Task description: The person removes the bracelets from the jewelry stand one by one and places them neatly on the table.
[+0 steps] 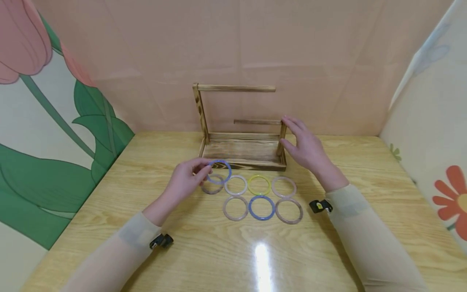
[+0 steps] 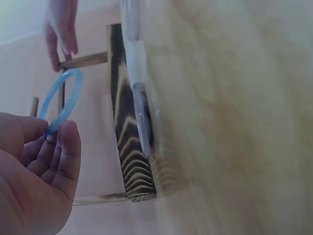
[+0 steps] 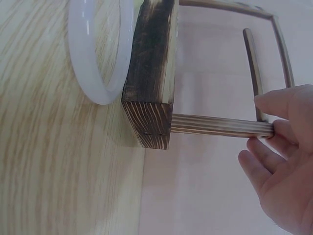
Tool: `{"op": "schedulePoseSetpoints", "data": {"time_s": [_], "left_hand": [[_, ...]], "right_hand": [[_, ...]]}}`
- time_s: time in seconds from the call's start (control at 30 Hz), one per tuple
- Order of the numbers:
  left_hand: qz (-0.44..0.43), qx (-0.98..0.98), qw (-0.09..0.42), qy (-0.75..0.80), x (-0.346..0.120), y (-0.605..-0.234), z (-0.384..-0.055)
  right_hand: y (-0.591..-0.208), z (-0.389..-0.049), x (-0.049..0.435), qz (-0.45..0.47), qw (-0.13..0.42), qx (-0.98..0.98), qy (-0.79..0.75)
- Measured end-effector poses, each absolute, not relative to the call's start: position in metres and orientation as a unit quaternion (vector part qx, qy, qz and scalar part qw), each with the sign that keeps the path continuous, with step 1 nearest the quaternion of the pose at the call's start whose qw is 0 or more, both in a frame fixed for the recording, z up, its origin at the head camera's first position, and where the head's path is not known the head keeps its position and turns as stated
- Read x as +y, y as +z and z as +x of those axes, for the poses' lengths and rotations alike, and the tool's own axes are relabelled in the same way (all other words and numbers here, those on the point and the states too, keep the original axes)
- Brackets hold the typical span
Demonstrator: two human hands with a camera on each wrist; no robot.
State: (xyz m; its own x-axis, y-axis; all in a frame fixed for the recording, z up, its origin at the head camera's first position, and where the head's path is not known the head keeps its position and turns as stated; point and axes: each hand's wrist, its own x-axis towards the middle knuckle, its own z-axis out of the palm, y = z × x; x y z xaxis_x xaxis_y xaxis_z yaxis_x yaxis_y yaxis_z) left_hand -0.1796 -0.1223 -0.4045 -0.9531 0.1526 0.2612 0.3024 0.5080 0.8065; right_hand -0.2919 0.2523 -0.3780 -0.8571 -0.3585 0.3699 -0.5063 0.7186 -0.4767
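My left hand (image 1: 186,178) pinches a blue bangle (image 1: 230,173) between thumb and fingers, raised above the table in front of the rack. In the left wrist view that bangle (image 2: 74,98) stands tilted up from the fingertips. A wooden bangle rack (image 1: 242,166) has a tray base, a tall left post with a long bar, and a short right post with a lower bar. My right hand (image 1: 306,148) holds the top of the short post (image 3: 215,125), thumb on one side and fingers on the other. Both bars hold no bangles.
Two rows of bangles lie before the rack: a yellow bangle (image 1: 259,175), a dark blue bangle (image 1: 261,219), a white bangle (image 1: 236,176) and several pale or brownish ones. A pink cloth wall (image 1: 328,81) stands behind the wooden table (image 1: 164,259).
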Motion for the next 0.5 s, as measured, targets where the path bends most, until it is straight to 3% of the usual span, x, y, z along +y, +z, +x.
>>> {"op": "schedulePoseSetpoints", "data": {"time_s": [0.5], "left_hand": [[-0.144, -0.878, 0.032, -0.456, -0.139, -0.415, -0.158]], "right_hand": [[-0.378, -0.291, 0.252, 0.238, 0.127, -0.917, 0.293]]}}
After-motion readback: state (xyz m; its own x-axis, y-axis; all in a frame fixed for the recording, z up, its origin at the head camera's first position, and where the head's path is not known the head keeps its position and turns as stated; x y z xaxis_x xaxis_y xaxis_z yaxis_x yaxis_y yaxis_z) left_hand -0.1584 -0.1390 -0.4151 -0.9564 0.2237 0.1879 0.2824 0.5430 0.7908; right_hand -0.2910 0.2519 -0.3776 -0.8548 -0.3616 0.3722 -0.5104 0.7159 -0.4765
